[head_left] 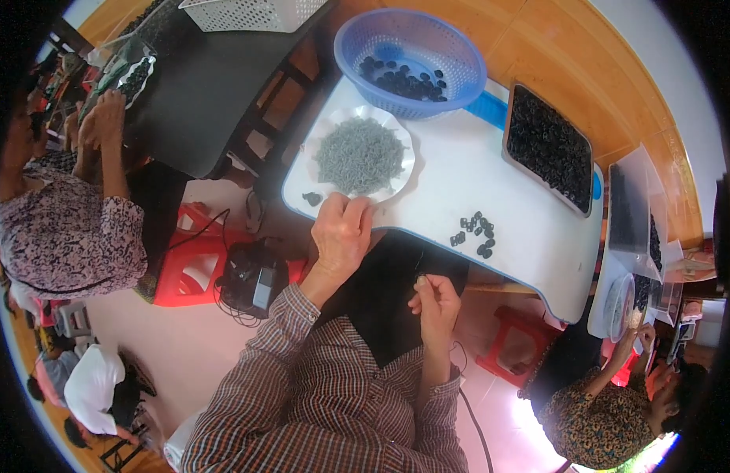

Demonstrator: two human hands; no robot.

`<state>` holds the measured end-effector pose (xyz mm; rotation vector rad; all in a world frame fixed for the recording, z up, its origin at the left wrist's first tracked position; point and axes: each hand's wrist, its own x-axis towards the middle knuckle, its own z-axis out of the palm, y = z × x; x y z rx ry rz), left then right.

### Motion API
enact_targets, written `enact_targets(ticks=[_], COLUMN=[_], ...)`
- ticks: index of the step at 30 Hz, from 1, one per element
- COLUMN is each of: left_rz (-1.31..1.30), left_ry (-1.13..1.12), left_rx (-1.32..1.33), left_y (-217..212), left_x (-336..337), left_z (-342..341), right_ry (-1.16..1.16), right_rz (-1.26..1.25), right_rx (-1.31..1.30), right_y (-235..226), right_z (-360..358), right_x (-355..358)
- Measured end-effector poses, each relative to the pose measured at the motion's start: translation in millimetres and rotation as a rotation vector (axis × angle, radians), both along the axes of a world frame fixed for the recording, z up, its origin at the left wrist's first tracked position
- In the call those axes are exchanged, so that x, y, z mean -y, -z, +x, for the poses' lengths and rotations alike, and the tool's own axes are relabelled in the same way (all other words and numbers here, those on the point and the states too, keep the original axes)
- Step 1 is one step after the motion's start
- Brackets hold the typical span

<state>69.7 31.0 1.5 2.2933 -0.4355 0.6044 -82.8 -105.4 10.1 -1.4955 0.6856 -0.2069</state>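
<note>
My left hand [343, 235] is at the near rim of a white scalloped plate [406, 144], its fingers curled together. What they pinch, if anything, is hidden. A heap of small grey pieces [359, 154] fills the plate. One small dark piece [311, 199] lies beside it, left of my hand. Over my lap, lower and further right, my right hand [437, 309] has thumb and fingers pressed together. Anything at its fingertips is too small to name. Several small black pieces [477, 230] lie loose on the white table [444, 169].
A blue perforated basket [452, 67] holding black pieces stands at the back. To its right is a metal tray [510, 154] full of black pieces. Red stools [188, 264] stand by the table. Co-workers sit at left [73, 229] and right [597, 418]; a dark table [199, 87] is at left.
</note>
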Motion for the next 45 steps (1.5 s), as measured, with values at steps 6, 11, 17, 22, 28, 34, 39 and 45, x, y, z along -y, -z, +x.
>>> enact_targets(ticks=[6,11,17,22,28,34,39,45], left_rz=[0.003,0.002,-0.07,-0.259,-0.907,-1.211,-1.23,-1.281], left_ry=[0.001,0.006,0.041,0.136,0.497,0.707,0.73,0.775], left_rx=[-0.024,-0.027,-0.072,-0.159,-1.01,-1.313,-1.369,-1.406], left_y=[-1,-2,0,2,-8,-7,-10,-10], left_x=[1,0,-1,-4,2,14,17,17], left_z=[0,1,-1,-9,-48,-68,-76,-80], right_ry=[0.033,0.033,0.042,0.04,0.011,0.005,0.001,-0.062], right_rz=[0.108,0.239,0.231,0.242,0.262,0.249,0.224,0.145], right_rx=[-0.017,0.027,0.049,0.046,0.075,0.157,0.193,0.21], right_y=[-5,0,4,-1,-14,-32,-34,-38], right_z=[0,1,-2,-2,-4,-6,-10,-14], right_x=[2,6,8,6,6,1,-1,-2])
